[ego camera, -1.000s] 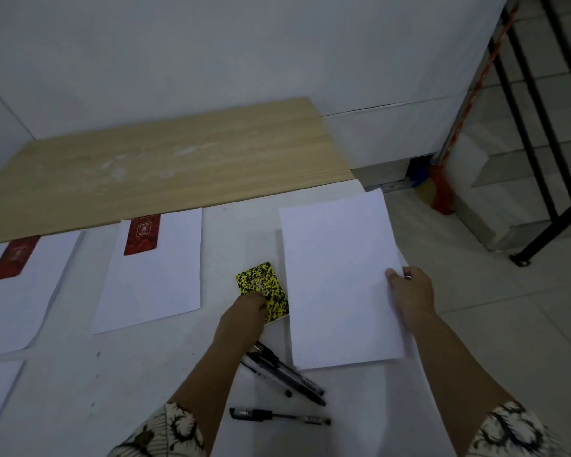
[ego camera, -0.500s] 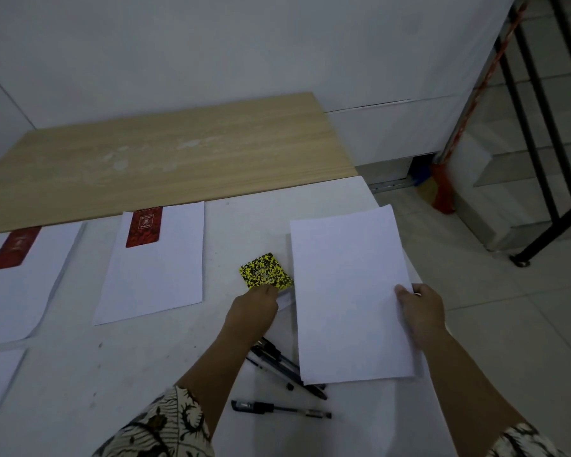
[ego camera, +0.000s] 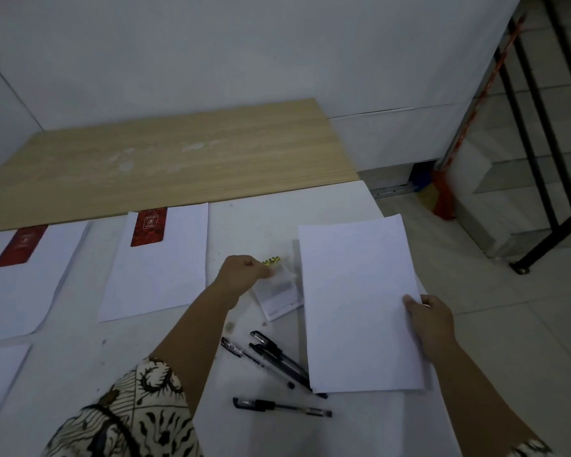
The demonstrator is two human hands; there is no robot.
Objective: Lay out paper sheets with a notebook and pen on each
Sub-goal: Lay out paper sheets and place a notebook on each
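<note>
A: Where's everything?

B: Left hand [ego camera: 241,273] pinches the yellow notebook [ego camera: 277,285], lifted, blurred, just left of the sheet [ego camera: 360,305]. Right hand [ego camera: 431,316] grips that sheet's right edge.

A: And doing it well?

B: I'd flatten the sheet first, then set the notebook at its top. The pens [ego camera: 277,361] lie at the sheet's lower left, one tucked under.

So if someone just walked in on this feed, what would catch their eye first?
Probably the two hands mid-table: the right hand holds a big white sheet by its edge, while the left hand lifts a small yellow-and-black notebook, blurred with motion. Next, the two red notebooks on sheets along the far left, and the black pens lying loose nearer the person.
</note>
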